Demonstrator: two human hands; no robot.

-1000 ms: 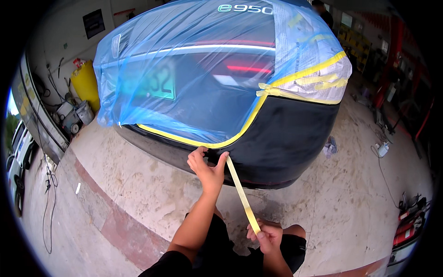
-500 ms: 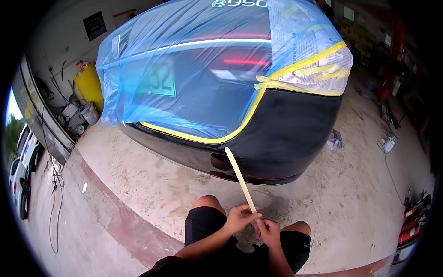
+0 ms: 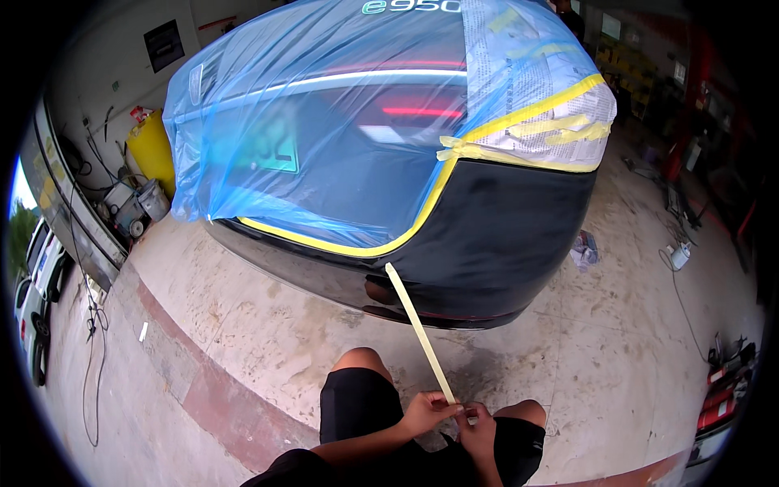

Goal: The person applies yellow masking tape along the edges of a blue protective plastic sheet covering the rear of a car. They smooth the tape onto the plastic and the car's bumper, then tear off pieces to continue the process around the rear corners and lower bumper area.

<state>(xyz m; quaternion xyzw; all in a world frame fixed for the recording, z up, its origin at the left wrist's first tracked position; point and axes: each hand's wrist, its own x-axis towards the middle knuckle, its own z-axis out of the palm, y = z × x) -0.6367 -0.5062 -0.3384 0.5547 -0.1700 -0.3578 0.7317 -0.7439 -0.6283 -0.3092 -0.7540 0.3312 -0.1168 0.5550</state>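
A long narrow strip of yellow tape (image 3: 419, 331), flat and matte, stretched tight in one straight line. Upper end stuck on the black bumper (image 3: 503, 243) of the car, just below the yellow tape border (image 3: 357, 246) at the lower edge of the blue plastic sheet (image 3: 324, 138). Lower end down between the two knees, above the black shorts (image 3: 357, 406).

Left hand (image 3: 426, 412) reaching in from the left, fingers closed in a pinch on the lower end of the strip. Right hand (image 3: 477, 430) close beside, touching the left one, fingers curled shut around the same end; whether a roll sits inside, cannot tell. Both forearms bent inward, meeting over the lap.

Long axis of the strip diagonal: from the hands up and slightly left toward the bumper, over the concrete floor (image 3: 243, 325).
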